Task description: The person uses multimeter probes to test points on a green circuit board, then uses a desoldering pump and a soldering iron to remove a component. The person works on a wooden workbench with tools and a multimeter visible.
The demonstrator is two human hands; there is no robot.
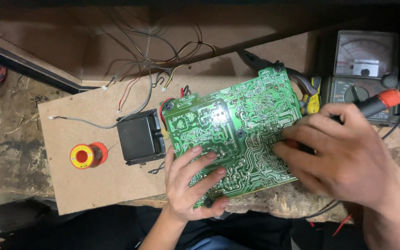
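A green circuit board [234, 125] lies solder side up on a brown board, tilted, with a black box-shaped part [140, 138] attached at its left end. My left hand [191, 185] grips the board's near edge, fingers spread over the traces. My right hand [343, 155] rests on the board's right end and holds a tool with a black and orange handle [379, 103]; its tip is hidden under my fingers.
A spool of solder [88, 155] with orange flanges stands on the brown board [84, 185] at the left. Loose wires [144, 69] trail from the back. An analog multimeter [364, 69] sits at the far right, pliers [297, 78] beside it.
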